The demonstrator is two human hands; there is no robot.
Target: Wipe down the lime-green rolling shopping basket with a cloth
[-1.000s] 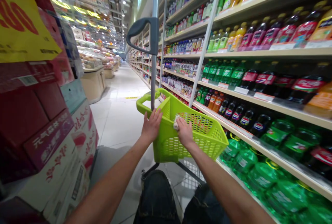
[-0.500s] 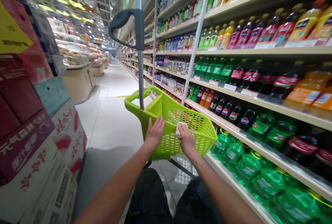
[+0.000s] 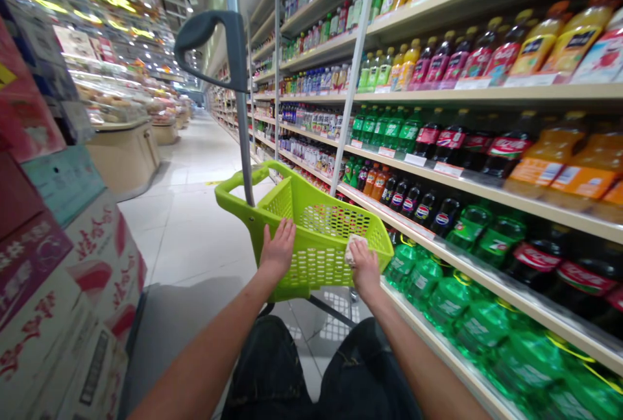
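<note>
A lime-green plastic shopping basket (image 3: 311, 258) on a wheeled frame stands in front of me in a shop aisle. Its grey pull handle (image 3: 214, 37) rises on a pole at the left. My left hand (image 3: 277, 250) lies on the basket's near rim with fingers spread flat. My right hand (image 3: 365, 267) is closed on a small white cloth (image 3: 351, 248) and presses it against the rim near the basket's right corner. The basket looks empty inside.
Shelves of soft-drink bottles (image 3: 462, 147) run along the right, green bottles at the lowest level. Stacked red and white cartons (image 3: 63, 258) stand close on the left. A tiled aisle (image 3: 195, 212) stretches ahead past wooden display counters (image 3: 124, 154).
My right hand with the cloth has slid right along the near rim toward the corner. The view has shifted, so basket and handle sit further left.
</note>
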